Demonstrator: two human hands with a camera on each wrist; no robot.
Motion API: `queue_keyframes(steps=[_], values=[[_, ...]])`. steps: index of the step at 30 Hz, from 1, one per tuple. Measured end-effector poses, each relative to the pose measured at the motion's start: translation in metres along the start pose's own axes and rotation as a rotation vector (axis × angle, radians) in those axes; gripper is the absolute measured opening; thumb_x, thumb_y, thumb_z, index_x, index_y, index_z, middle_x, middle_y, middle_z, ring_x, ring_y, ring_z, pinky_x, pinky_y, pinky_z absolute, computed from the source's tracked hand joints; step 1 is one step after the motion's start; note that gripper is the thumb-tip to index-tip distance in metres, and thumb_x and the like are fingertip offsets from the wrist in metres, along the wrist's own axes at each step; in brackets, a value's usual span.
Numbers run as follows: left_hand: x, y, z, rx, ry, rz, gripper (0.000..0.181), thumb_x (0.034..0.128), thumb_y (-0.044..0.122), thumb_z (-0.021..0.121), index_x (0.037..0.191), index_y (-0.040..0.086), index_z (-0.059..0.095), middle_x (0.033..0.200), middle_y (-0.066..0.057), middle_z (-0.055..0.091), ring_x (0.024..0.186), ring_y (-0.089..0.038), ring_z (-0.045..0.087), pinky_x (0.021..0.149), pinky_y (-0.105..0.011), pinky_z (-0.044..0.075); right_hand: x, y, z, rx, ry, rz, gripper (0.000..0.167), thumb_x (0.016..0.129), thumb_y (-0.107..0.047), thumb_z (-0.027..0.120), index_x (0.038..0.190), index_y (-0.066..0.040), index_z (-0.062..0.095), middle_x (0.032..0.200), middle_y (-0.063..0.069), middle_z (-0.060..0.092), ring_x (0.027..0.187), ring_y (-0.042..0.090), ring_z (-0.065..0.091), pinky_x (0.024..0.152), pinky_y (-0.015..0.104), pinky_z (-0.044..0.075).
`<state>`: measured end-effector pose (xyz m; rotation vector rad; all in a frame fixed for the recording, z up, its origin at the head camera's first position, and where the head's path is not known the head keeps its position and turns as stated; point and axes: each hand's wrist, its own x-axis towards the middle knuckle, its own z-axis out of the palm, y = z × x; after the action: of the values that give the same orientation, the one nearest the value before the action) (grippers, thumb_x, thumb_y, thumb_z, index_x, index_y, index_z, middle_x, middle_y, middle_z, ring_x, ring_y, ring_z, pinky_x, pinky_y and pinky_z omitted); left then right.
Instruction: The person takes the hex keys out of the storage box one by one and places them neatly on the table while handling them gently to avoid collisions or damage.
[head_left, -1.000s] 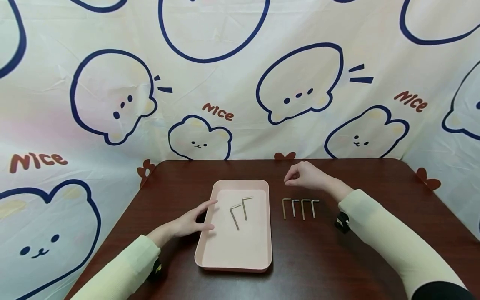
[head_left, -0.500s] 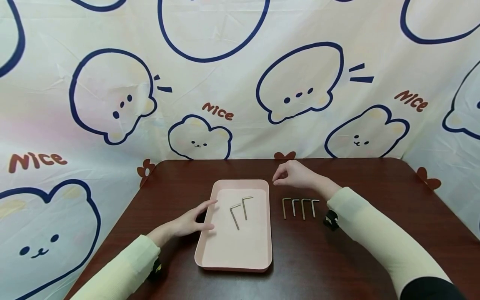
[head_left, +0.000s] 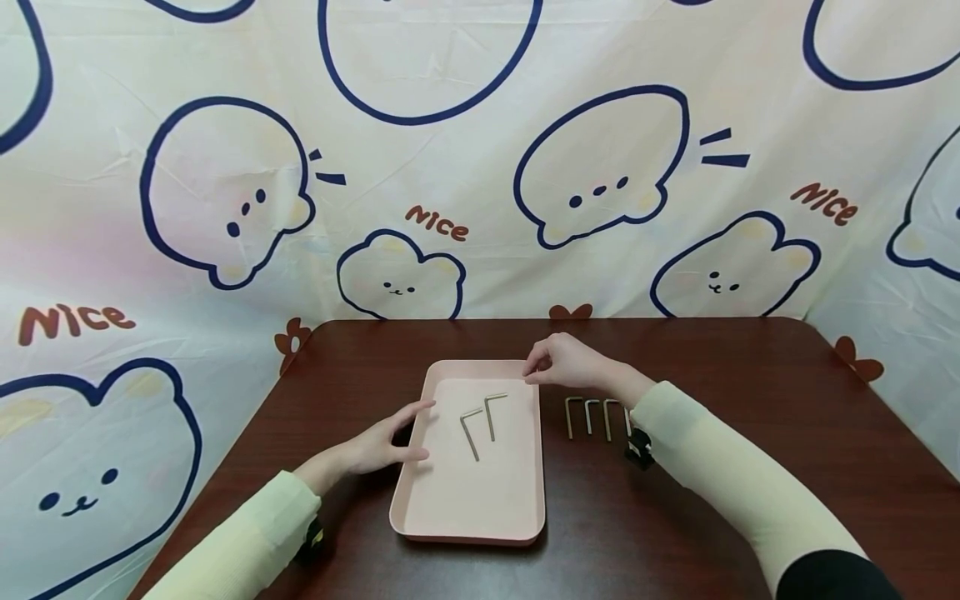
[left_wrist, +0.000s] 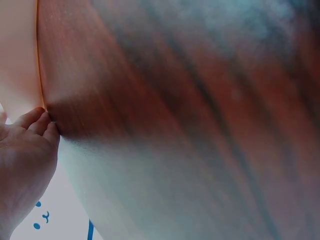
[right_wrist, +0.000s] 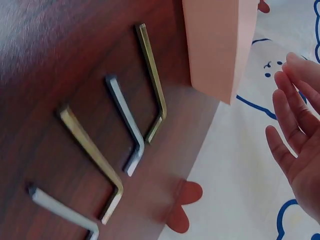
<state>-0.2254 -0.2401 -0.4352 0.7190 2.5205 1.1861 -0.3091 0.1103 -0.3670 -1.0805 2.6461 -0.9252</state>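
Note:
A pale pink tray (head_left: 480, 508) lies on the table with two L-shaped hex keys in it: one hex key (head_left: 469, 437) and, farther back, another hex key (head_left: 491, 419). My left hand (head_left: 371, 443) touches the tray's left side, fingers and thumb spread, tips over the rim. In the left wrist view its other fingers (left_wrist: 36, 120) lie against the outer wall. My right hand (head_left: 573, 362) is at the tray's far right corner, fingers loosely bent. Nothing shows in it in the right wrist view; whether it touches the rim, I cannot tell.
Several brass and silver hex keys (right_wrist: 90, 147) lie in a row on the brown table (head_left: 705, 358), right of the tray. My right sleeve partly covers the rightmost one in the head view. A printed cloth (head_left: 480, 167) hangs behind the table.
My right hand has moved left from behind the row of hex keys to the tray's far right corner, dropping slightly. My left hand, the tray and the keys stay put.

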Motion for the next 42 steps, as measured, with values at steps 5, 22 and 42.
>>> queue_keyframes(steps=[5,22,42], values=[[0.0,-0.002,0.001,-0.001,0.003,0.011,0.077,0.0873,0.018,0.075,0.149,0.005,0.03,0.151,-0.023,0.032,0.139,-0.038,0.025,0.109,-0.056,0.019,0.005,-0.002,0.011,-0.003,-0.013,0.038,0.004,0.086,-0.014,0.076,0.09,-0.016,0.077,0.08,-0.007,0.064,0.075,0.015,0.054,0.064,0.029,0.048],[0.001,-0.002,0.0,-0.006,0.005,0.01,0.077,0.0873,0.019,0.075,0.149,0.004,0.031,0.151,-0.024,0.032,0.14,-0.039,0.025,0.109,-0.056,0.018,0.023,0.003,0.048,-0.017,-0.01,-0.013,0.006,0.083,-0.011,0.077,0.089,-0.013,0.075,0.079,-0.009,0.066,0.074,0.009,0.057,0.064,0.025,0.048],[0.001,-0.004,0.001,-0.009,-0.003,0.024,0.077,0.0877,0.019,0.074,0.149,0.004,0.03,0.151,-0.024,0.032,0.139,-0.041,0.025,0.109,-0.058,0.018,0.041,-0.001,0.078,-0.131,0.022,0.015,0.015,0.084,-0.01,0.077,0.098,-0.012,0.077,0.087,-0.007,0.069,0.083,0.01,0.06,0.079,0.026,0.048]])
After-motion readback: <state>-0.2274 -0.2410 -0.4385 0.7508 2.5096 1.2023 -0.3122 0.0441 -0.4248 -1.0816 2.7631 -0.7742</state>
